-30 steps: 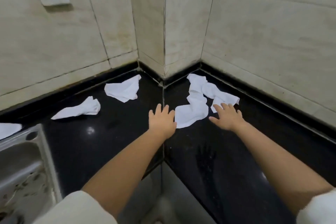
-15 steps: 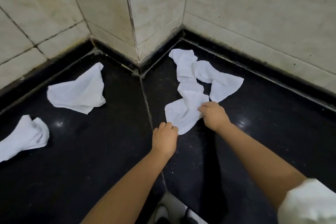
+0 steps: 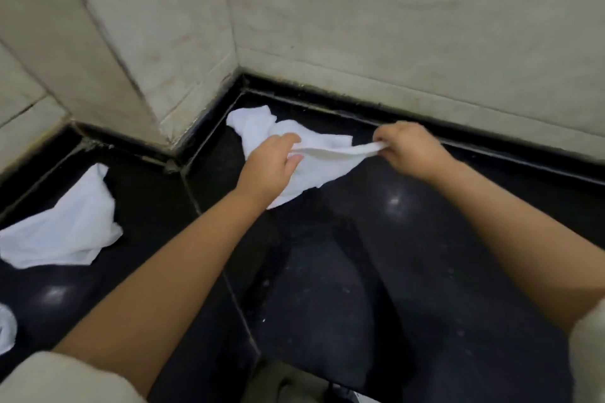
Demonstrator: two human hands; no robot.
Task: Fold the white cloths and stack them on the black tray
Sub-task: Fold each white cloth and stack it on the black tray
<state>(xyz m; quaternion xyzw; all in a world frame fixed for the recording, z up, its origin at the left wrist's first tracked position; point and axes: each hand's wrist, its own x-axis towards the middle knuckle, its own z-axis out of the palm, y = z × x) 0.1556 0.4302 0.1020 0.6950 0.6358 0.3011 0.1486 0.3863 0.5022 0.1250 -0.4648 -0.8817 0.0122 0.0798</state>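
I am looking down from a head-worn camera at a glossy black worktop (image 3: 425, 271) set into a corner of pale tiled walls (image 3: 393, 26). My two bare forearms reach forward from short pale sleeves (image 3: 65, 379).

My left hand (image 3: 271, 167) is closed around one end of a white cloth (image 3: 314, 170), thumb and fingers pinching a fold of it. My right hand (image 3: 409, 147) is also closed, gripping the opposite end of the same cloth between fingertips and thumb. The upper edge of the cloth is drawn into a narrow band between the two hands, while the rest hangs down below my left hand, its lowest corner against the dark surface.

Just behind the held cloth, near the back corner of the worktop where the wall juts out, a second crumpled white cloth (image 3: 252, 123) lies on the surface; where one cloth ends and the other begins I cannot tell.

Toward the left edge of the worktop, well apart from my hands, a third white cloth (image 3: 65, 232) lies loosely rumpled. At the far left edge, lower down, a sliver of another white cloth (image 3: 6, 330) shows, mostly cut off.
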